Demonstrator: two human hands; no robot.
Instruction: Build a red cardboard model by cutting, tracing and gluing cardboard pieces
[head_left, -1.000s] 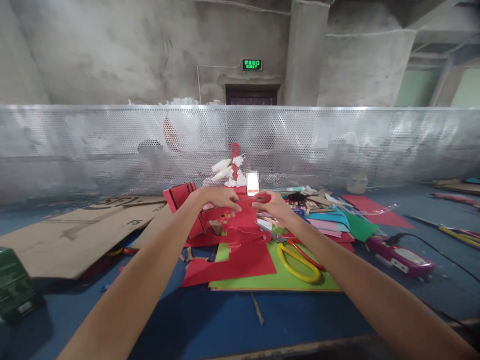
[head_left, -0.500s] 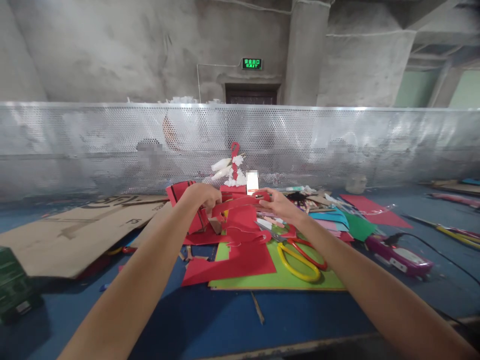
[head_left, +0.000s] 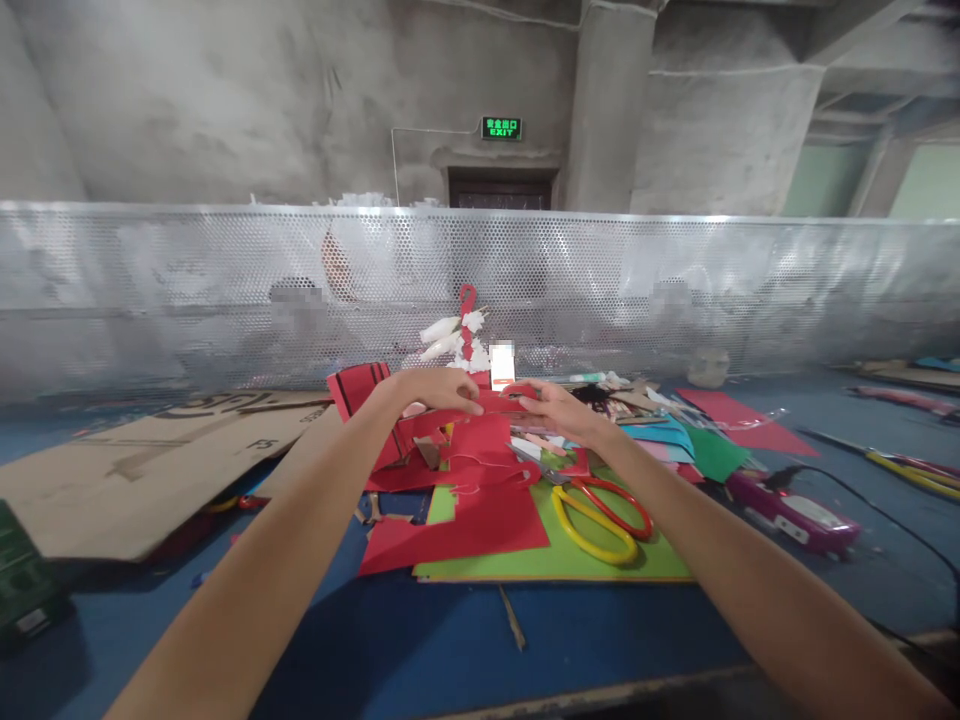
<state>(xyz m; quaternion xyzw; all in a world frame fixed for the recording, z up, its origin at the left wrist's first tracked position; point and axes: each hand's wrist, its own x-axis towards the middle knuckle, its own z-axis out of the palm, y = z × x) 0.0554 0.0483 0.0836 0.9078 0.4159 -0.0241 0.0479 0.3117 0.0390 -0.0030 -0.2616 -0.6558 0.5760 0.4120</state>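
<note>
A red paper strip (head_left: 496, 403) is held up over the table between my two hands. My left hand (head_left: 444, 388) has its fingers closed on the strip's left part. On the strip's right end, my right hand (head_left: 546, 405) pinches with thumb and fingers. Below the strip lie cut red paper sheets (head_left: 480, 520) on a lime-green sheet (head_left: 667, 562). Scissors with one yellow and one red handle (head_left: 596, 525) rest on the green sheet. Behind my hands stands a red piece with white flowers (head_left: 469, 345), next to a lit phone (head_left: 502, 368).
Flat cardboard (head_left: 172, 470) lies at left, beside a green box (head_left: 28, 570). Right of my right arm are a purple device (head_left: 795, 512) with a black cable, colored paper (head_left: 660, 435) and more scissors (head_left: 892, 465). A perforated metal screen (head_left: 600, 290) runs along the back.
My left hand has moved right along the red strip, closer to my right hand. My right hand has barely moved.
</note>
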